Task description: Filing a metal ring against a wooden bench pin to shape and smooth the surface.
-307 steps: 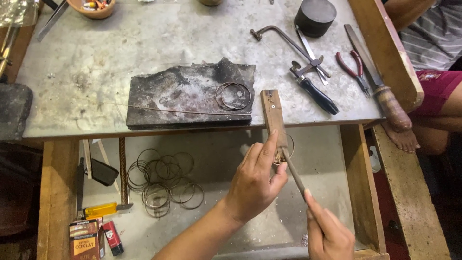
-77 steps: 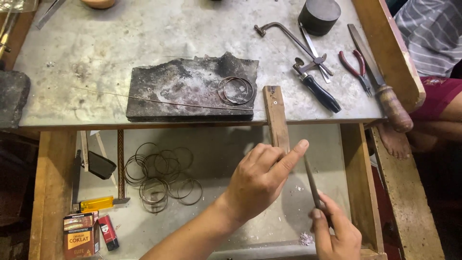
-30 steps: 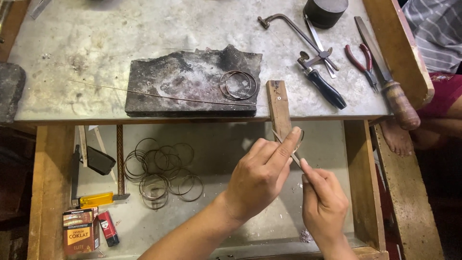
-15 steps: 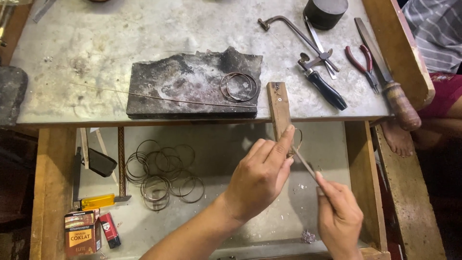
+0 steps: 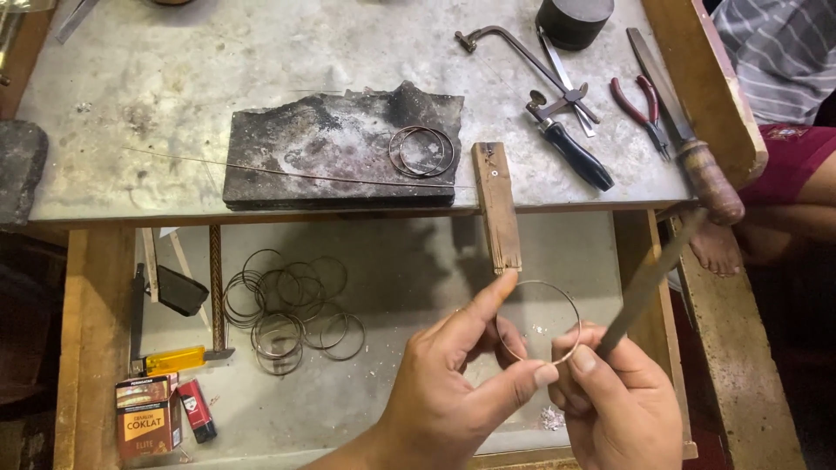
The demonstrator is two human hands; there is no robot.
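A grey, stained metal bench top [image 5: 174, 78] fills the upper part of the view, with an open wooden drawer [image 5: 96, 348] lined in grey below it. A wooden peg [image 5: 496, 204] juts from the front edge of the bench over the drawer, and everything here is placed from it.

Just below the peg's tip, the left hand [image 5: 444, 392] pinches a thin wire ring [image 5: 538, 320] between thumb and forefinger, holding it up facing the camera. The right hand [image 5: 623, 405], just right of the left, is clenched around the lower end of a file [image 5: 649, 278], whose blade slants up and right, away from the ring; its thumb touches the ring's lower right edge.

Left of the peg, on the bench, lies a charred block [image 5: 331, 148] with two rings [image 5: 421, 151] on its right end and a long wire [image 5: 287, 171] across it. Right of the peg lie a saw frame [image 5: 522, 61] with a black handle, red pliers [image 5: 643, 103] and a second file with a wooden handle [image 5: 710, 178]. Above and right of the peg stands a dark round block [image 5: 573, 17].

Left of and below the peg, in the drawer, lies a loose pile of rings [image 5: 292, 309]. Farther left are a yellow lighter [image 5: 174, 359], a carton [image 5: 146, 418] and a red lighter [image 5: 197, 409]. Far right, another person's bare foot [image 5: 718, 248] and knee show.
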